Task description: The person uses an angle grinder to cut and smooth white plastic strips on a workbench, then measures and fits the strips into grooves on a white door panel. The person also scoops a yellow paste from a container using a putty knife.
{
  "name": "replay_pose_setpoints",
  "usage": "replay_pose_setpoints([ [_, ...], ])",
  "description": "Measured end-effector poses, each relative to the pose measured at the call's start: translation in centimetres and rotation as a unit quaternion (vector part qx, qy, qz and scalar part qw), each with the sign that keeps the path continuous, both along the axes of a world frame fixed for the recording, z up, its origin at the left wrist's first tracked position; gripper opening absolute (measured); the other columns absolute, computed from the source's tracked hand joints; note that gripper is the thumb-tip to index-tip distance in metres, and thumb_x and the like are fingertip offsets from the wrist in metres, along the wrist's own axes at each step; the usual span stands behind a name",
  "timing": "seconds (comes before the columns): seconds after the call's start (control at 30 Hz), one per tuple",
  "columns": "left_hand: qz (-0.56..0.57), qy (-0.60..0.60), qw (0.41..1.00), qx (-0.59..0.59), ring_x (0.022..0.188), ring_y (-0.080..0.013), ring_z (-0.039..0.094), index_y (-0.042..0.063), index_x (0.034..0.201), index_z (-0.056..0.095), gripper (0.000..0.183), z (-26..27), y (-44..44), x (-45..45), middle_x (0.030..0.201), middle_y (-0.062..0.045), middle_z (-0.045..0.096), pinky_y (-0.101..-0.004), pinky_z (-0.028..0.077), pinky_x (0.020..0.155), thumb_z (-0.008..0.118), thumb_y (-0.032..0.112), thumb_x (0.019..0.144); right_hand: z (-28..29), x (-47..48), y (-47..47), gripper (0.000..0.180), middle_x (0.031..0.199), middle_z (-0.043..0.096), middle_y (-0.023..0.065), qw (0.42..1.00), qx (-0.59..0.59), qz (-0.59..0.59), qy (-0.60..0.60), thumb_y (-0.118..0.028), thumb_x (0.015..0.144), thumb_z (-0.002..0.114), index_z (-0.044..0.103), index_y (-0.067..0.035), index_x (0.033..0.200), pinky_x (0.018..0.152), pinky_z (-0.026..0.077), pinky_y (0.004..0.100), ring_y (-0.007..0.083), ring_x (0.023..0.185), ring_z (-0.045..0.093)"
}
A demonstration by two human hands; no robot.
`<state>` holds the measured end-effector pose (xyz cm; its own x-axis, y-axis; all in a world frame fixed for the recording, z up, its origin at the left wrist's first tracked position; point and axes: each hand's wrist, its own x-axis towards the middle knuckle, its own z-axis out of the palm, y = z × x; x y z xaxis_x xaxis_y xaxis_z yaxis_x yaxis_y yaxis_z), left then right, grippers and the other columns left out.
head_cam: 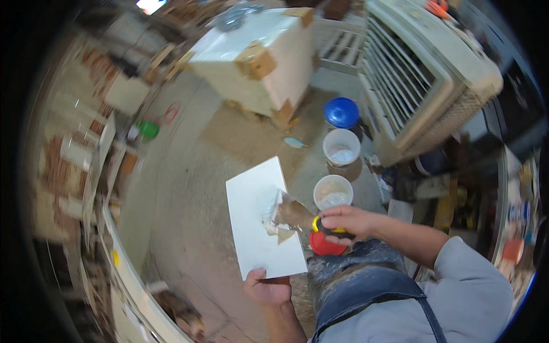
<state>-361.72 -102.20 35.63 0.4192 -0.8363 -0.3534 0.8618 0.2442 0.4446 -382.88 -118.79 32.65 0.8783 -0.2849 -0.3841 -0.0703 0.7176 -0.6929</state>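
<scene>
My left hand (269, 289) grips the near edge of a flat white board (257, 244), thumb on top. In my right hand (347, 223) is a putty knife (294, 212) with a black and yellow handle and a wide metal blade. The blade lies over the board's right side, with pale paste (269, 203) under and beside its edge. A red lid or bucket (326, 245) shows partly below my right hand. Just beyond that hand stands a white bucket (332, 188) with pale material inside.
Another white bucket (341, 145) and a blue-lidded bucket (341, 112) stand farther along the floor (184, 171). A large air cooler (407, 85) is at the right. Ahead sits a wrapped white box (287, 60) with taped corners. A green container (148, 128) lies left.
</scene>
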Motion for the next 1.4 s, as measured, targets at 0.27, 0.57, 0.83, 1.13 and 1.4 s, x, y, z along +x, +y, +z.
replay_pose_setpoints([
  [0.27, 0.263, -0.027, 0.956, 0.125, 0.128, -0.0394, 0.055, -0.002, 0.143, 0.045, 0.076, -2.7, 10.6, -5.4, 0.138, -0.019, 0.056, -0.0543, 0.047, 0.108, 0.054, 0.011, 0.068, -3.1, 0.3, 6.6, 0.031, 0.073, 0.057, 0.0046, 0.976, 0.008, 0.209, 0.056, -0.028, 0.108, 0.048, 0.056, -0.005, 0.127, 0.043, 0.036, 0.0224, 0.0087, 0.046, 0.046],
  [0.57, 0.389, 0.028, 0.912, 0.124, 0.124, -0.0385, 0.057, -0.003, 0.146, 0.041, 0.079, -9.4, 17.4, -8.0, 0.136, -0.018, 0.056, -0.0516, 0.052, 0.098, 0.058, 0.013, 0.071, -7.8, 0.2, 8.3, 0.03, 0.072, 0.055, -0.0004, 0.912, -0.019, 0.37, 0.174, -0.03, 0.107, 0.046, 0.057, -0.011, 0.129, 0.043, 0.035, 0.0226, 0.0067, 0.047, 0.046],
  [0.83, 0.565, 0.015, 0.798, 0.209, 0.115, -0.0418, 0.062, -0.008, 0.148, 0.035, 0.071, -18.5, 18.3, -8.1, 0.138, -0.024, 0.054, -0.0544, 0.06, 0.078, 0.057, 0.011, 0.083, -22.4, -0.7, -0.3, 0.041, 0.084, 0.065, 0.0039, 0.878, -0.045, 0.322, 0.351, -0.032, 0.106, 0.052, 0.054, -0.012, 0.142, 0.051, 0.045, 0.0228, 0.0075, 0.058, 0.055],
  [1.13, 0.393, 0.222, 0.872, 0.191, 0.111, -0.0448, 0.066, -0.008, 0.143, 0.041, 0.067, -50.0, 4.9, -16.9, 0.133, -0.028, 0.058, -0.0571, 0.065, 0.082, 0.061, 0.002, 0.08, -42.6, 3.9, -11.2, 0.038, 0.083, 0.062, 0.0026, 0.928, -0.152, 0.17, 0.296, -0.027, 0.105, 0.052, 0.059, -0.002, 0.133, 0.057, 0.043, 0.0234, 0.0077, 0.065, 0.053],
  [1.4, 0.31, 0.3, 0.876, 0.214, 0.132, -0.0397, 0.053, 0.0, 0.147, 0.041, 0.057, -64.8, 1.6, -25.2, 0.144, -0.021, 0.053, -0.0582, 0.054, 0.1, 0.059, 0.009, 0.094, -56.2, 6.9, -9.0, 0.038, 0.077, 0.057, -0.0003, 0.949, -0.16, 0.143, 0.231, -0.032, 0.105, 0.053, 0.064, 0.002, 0.12, 0.053, 0.036, 0.0228, 0.006, 0.062, 0.047],
])
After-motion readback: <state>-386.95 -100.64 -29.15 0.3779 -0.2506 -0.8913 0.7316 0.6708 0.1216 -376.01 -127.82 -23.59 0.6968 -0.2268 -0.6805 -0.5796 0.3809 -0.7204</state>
